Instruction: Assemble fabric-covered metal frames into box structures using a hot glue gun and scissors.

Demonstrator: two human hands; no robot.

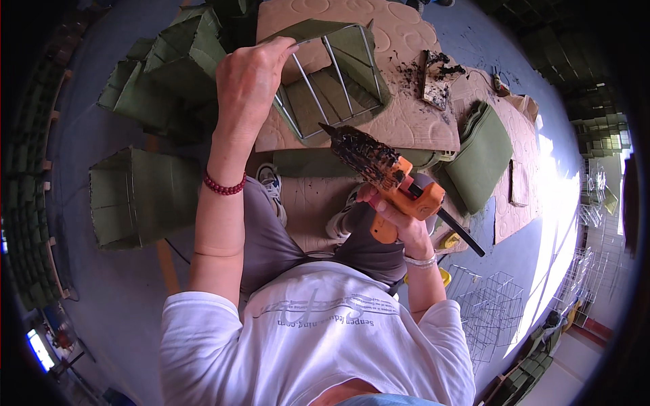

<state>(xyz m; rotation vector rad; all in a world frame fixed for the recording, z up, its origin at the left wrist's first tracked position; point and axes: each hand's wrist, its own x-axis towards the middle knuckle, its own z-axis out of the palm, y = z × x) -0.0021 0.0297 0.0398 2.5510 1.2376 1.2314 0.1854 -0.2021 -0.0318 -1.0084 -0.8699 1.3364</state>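
My left hand (247,84) is closed on the upper left rim of a green fabric basket (323,91) with a wire frame. The basket lies tilted on cardboard, its wire bars facing me. My right hand (401,220) grips an orange glue gun (408,193). Its front half is caked in dark residue, and a black glue stick (462,232) sticks out of the back. The gun's dark tip points up and left, close to the basket's lower wire edge; I cannot tell whether they touch.
Finished-looking green baskets (139,196) stand at left. Folded green fabric (479,159) lies at right on cardboard (433,132). A board smeared with black glue (437,81) rests beyond. Bare wire frames (491,304) stand on the floor at lower right. My shoes are under the work.
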